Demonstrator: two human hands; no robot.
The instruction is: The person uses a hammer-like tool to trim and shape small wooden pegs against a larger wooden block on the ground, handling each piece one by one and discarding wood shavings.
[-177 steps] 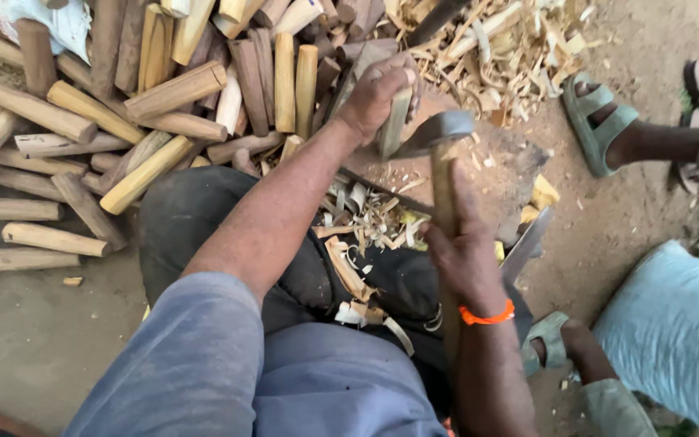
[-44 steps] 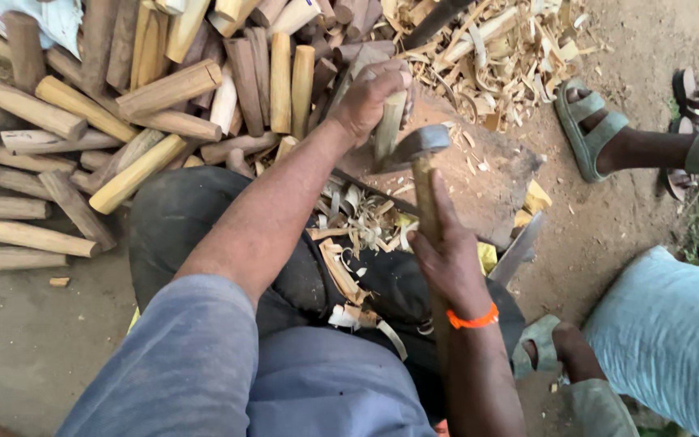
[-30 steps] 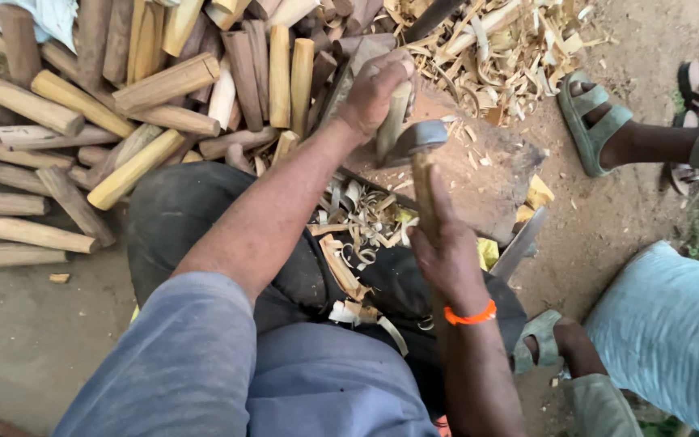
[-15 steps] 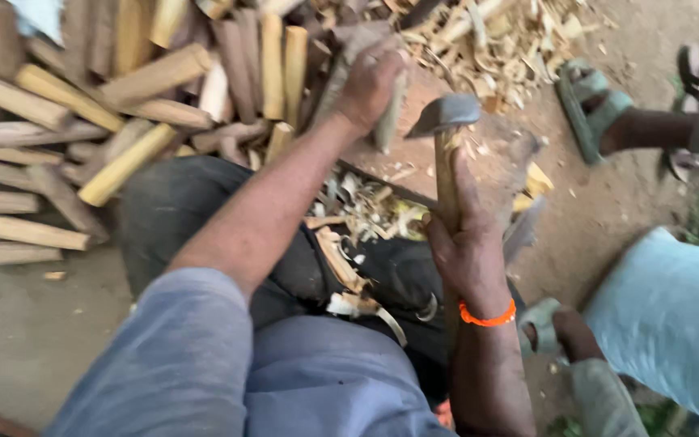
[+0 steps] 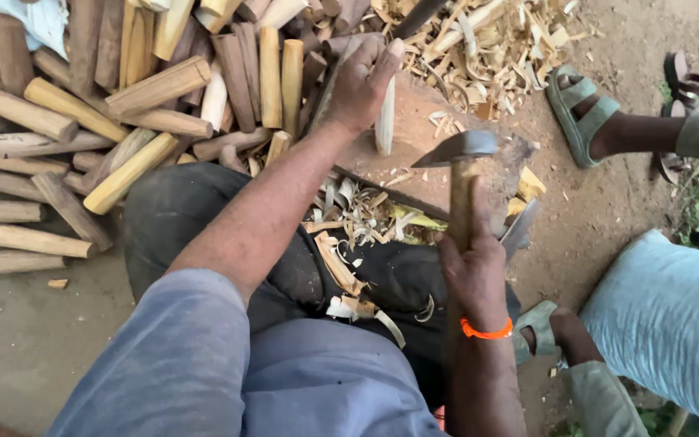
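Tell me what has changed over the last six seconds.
The right hand swung the hatchet down toward the block, then lifted it again. The left hand keeps the pale stick upright on the chopping block. The log pile is unchanged.

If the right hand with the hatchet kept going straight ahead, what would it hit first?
Probably the wooden block: the right hand points the hatchet over it, beside the upright stick. Depth is unclear.
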